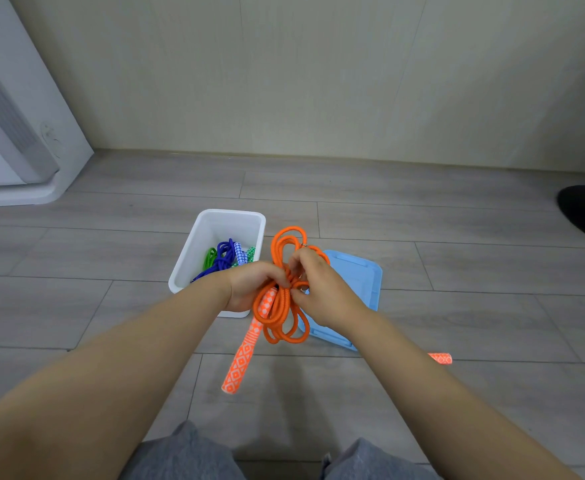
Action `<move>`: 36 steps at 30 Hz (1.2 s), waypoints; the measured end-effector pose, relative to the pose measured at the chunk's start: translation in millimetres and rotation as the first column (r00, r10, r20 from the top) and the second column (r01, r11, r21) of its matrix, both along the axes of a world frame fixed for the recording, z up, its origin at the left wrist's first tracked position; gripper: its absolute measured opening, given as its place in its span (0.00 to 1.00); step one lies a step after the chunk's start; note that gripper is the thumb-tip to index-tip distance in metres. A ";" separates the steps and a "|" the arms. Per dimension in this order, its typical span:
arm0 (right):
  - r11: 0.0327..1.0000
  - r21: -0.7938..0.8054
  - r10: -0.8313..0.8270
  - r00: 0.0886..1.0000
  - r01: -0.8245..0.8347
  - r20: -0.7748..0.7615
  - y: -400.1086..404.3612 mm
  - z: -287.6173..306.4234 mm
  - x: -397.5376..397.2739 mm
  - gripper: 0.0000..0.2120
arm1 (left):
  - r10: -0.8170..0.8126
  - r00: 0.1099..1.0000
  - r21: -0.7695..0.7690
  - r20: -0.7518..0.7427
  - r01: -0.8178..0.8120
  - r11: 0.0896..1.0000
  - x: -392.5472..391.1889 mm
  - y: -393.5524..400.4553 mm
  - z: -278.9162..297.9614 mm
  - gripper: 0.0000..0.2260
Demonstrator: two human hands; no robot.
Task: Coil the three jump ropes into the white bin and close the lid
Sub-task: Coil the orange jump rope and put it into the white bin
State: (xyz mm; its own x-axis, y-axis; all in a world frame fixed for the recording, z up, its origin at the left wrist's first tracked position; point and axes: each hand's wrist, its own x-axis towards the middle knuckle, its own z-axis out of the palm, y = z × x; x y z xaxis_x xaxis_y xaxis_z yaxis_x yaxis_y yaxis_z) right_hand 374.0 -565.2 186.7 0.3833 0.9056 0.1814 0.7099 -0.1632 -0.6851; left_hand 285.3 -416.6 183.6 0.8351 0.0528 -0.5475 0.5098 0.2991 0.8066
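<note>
Orange jump rope (279, 306) is bunched in loops between both hands, held above the floor just in front of the person's knees, one patterned handle (244, 355) dangling down and the other handle (440, 358) poking out past the right forearm. Left hand (253, 285) grips the middle of the bundle, fingers curled round the strands; right hand (318, 292) pinches the cord at the waist of the coil, apparently winding or tucking an end. To do this step well, I judge the left hand should keep the loops clamped at one point while the right hand snugs the wrap — loose loops will spring apart once dropped. Both handles want gathering alongside the loops so the bundle fits. Just beyond the hands sits the white bin (230, 218), open, with the blue rope (223, 256) and green rope (210, 256) already inside. Beside it on the floor lies the light blue lid (360, 271), partly under the right hand — the last piece to go on.
</note>
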 end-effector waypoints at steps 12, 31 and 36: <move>0.996 -0.066 -0.054 0.997 0.058 0.059 -16.9 -15.1 12.1 0.15 | -0.014 0.997 0.393 0.074 -0.016 0.919 -10.7 3.8 -8.0 0.07; 0.961 -0.131 -0.277 0.820 0.245 -0.501 -22.6 -25.5 18.7 0.07 | 0.422 0.864 0.391 0.274 -0.501 0.772 -9.4 18.9 -3.5 0.04; 0.968 -0.050 -0.244 0.893 0.244 -0.377 -6.3 -14.8 9.6 0.10 | 0.321 0.911 0.352 0.259 -0.399 0.847 -4.6 7.7 3.3 0.03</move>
